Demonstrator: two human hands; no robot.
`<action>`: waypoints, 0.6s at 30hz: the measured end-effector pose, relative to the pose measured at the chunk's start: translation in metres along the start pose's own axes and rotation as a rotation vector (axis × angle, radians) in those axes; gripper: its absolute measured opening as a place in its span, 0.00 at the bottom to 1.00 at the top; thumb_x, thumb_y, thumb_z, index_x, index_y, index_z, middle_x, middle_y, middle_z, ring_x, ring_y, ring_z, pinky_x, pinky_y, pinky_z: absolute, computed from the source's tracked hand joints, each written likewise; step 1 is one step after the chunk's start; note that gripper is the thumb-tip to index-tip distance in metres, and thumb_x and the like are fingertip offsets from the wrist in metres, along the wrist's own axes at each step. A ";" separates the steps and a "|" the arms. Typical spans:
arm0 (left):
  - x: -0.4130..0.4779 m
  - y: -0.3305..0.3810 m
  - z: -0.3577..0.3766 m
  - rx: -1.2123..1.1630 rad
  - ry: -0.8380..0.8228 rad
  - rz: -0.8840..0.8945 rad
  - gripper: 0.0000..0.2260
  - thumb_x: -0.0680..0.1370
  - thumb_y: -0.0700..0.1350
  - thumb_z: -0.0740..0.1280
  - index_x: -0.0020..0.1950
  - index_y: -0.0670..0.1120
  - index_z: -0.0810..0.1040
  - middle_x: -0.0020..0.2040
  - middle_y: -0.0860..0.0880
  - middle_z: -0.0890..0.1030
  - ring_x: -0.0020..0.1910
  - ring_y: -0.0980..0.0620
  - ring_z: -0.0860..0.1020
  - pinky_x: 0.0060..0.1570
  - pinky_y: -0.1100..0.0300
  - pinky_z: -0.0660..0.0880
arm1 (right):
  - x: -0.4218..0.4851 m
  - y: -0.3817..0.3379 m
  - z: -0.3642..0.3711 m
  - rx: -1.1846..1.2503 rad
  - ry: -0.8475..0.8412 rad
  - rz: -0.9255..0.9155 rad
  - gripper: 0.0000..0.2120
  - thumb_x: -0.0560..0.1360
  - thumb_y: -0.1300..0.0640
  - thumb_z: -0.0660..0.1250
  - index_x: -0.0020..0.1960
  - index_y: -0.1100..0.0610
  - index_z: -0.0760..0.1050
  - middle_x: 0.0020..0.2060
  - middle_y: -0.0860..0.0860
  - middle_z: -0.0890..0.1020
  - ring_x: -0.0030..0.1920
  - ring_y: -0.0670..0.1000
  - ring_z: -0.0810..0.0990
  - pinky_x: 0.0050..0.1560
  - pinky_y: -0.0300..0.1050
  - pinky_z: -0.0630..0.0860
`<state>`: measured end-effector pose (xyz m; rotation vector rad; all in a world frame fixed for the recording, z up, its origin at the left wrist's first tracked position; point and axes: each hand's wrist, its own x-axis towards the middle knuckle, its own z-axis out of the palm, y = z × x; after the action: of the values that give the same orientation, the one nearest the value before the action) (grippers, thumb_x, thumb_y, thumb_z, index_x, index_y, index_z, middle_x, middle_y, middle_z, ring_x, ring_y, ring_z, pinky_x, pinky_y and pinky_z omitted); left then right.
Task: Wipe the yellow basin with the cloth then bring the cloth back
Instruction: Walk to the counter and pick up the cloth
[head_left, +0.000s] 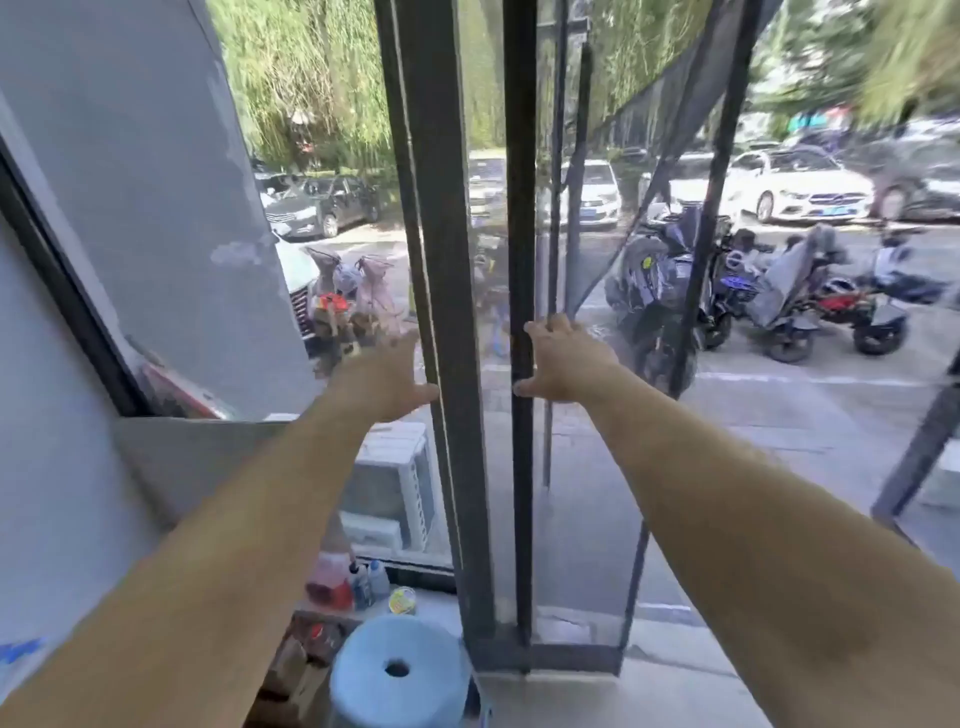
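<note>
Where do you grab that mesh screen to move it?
Take the thin upright bar at the edge of the mesh screen, coming from the right, as the right hand does, with fingers and thumb round it. The bar is narrow and stiff enough to wrap, while the mesh looks too flimsy to hold. The left hand is open beside the thicker post.

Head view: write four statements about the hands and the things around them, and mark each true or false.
1. The right hand grips the dark vertical bar. True.
2. The left hand holds a cloth. False: its fingers are spread and it holds nothing.
3. A blue paper roll stands at the bottom, below the left arm. True.
4. The yellow basin sits beside the roll. False: no basin is in view.
</note>
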<state>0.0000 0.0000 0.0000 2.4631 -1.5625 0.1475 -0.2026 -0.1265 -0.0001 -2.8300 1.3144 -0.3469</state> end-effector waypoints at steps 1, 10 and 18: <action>-0.002 0.011 0.008 0.000 -0.038 0.051 0.35 0.72 0.64 0.65 0.75 0.54 0.59 0.72 0.46 0.73 0.65 0.40 0.76 0.59 0.42 0.75 | -0.010 0.008 0.004 -0.016 -0.018 0.037 0.45 0.71 0.38 0.71 0.79 0.53 0.55 0.74 0.59 0.63 0.73 0.63 0.64 0.68 0.64 0.70; -0.031 0.124 0.112 -0.058 -0.305 0.404 0.34 0.78 0.58 0.66 0.79 0.49 0.58 0.73 0.44 0.71 0.67 0.41 0.74 0.61 0.46 0.74 | -0.133 0.085 0.077 -0.016 -0.188 0.370 0.40 0.71 0.38 0.71 0.75 0.53 0.61 0.72 0.57 0.65 0.69 0.61 0.67 0.63 0.60 0.72; -0.070 0.271 0.175 -0.034 -0.438 0.630 0.36 0.77 0.59 0.68 0.80 0.51 0.56 0.76 0.46 0.68 0.71 0.43 0.70 0.64 0.44 0.72 | -0.248 0.199 0.088 -0.002 -0.239 0.658 0.40 0.72 0.39 0.70 0.76 0.52 0.59 0.72 0.56 0.64 0.70 0.60 0.65 0.60 0.58 0.72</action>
<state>-0.2801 -0.0913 -0.1488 1.9720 -2.4546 -0.3401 -0.4901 -0.0771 -0.1542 -2.1618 2.0398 0.0073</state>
